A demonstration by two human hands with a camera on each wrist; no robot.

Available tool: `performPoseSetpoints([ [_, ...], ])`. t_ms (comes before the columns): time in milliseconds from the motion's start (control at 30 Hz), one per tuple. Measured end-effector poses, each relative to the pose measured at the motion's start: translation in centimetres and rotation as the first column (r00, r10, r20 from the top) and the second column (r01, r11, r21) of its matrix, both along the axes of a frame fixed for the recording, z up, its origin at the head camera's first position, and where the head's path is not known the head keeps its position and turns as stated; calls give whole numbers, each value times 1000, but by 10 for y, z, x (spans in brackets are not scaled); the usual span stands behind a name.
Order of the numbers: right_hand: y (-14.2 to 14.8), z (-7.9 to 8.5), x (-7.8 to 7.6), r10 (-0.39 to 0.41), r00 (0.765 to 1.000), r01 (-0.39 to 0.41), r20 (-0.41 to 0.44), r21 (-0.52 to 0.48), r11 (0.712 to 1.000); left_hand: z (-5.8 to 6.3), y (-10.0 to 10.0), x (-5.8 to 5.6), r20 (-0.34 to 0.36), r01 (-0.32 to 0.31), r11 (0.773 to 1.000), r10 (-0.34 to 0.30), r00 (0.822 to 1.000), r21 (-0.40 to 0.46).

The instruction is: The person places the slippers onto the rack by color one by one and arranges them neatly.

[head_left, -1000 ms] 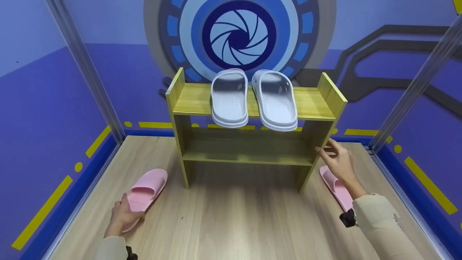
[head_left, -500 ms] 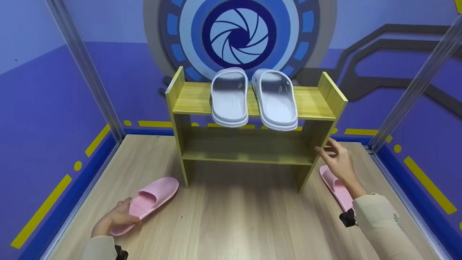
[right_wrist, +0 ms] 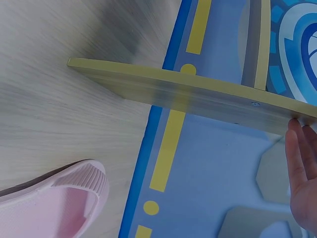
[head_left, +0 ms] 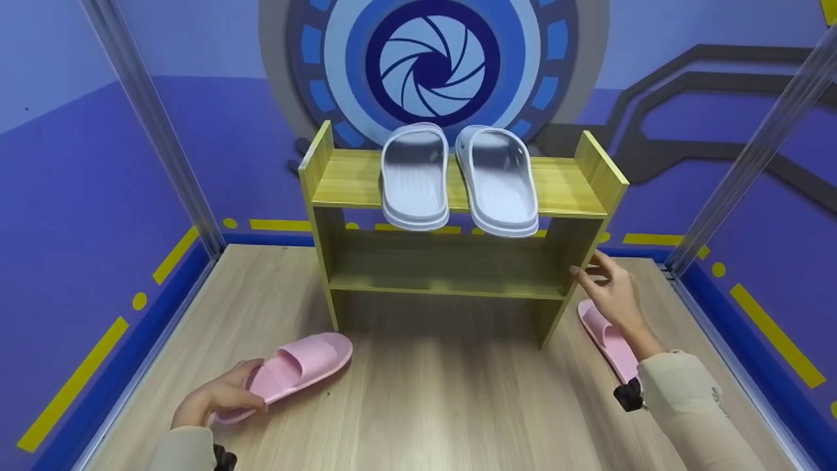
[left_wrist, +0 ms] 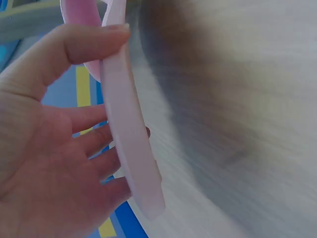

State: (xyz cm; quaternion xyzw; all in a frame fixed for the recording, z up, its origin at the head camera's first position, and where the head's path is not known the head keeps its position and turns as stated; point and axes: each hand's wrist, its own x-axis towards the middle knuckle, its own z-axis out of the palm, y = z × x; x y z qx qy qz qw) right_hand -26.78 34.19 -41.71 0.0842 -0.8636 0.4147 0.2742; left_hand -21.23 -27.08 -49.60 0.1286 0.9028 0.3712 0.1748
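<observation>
My left hand (head_left: 219,396) grips a pink slipper (head_left: 317,356) by its heel end, low over the floor at the front left, its toe pointing right. In the left wrist view, the thumb lies across one edge of the sole (left_wrist: 131,134) and the fingers reach behind it; a shadow falls beside it. My right hand (head_left: 613,294) holds the right side panel of a wooden shoe rack (head_left: 451,291), thumb at the front edge and fingertips (right_wrist: 295,124) against the outer face. Below that hand lies another pink slipper (head_left: 605,340), partly hidden by the forearm.
Two pale grey clogs (head_left: 415,186) stand on the rack's top shelf, heels overhanging the front. Blue printed walls (head_left: 216,150) and metal posts (head_left: 157,131) enclose the wood-look floor (head_left: 418,399).
The left hand has turned the pink slipper clockwise and moved it right, so its toe comes in front of the rack's left leg. My right hand stays at the rack's side.
</observation>
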Motion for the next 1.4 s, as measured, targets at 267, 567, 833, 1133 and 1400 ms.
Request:
performPoseSetpoints([
  [267,0,-1,-1,3,1000,-3,-12,-11,1000,9,20,-1,-31,60,998,-60,998,27],
  [567,0,0,0,4,1000,-4,-16,-4,1000,26,41,-4,-111,150,989,-149,983,1],
  [833,-1,0,1,0,1000,0,-9,0,1000,42,60,-3,-179,220,975,-218,959,-8],
  [1133,0,0,-1,2,1000,-2,-2,-7,1000,59,77,-1,-113,198,980,-200,973,-34],
  [1400,1,-1,-1,18,999,-17,-38,2,1000,72,88,-1,-198,257,966,-257,946,-26],
])
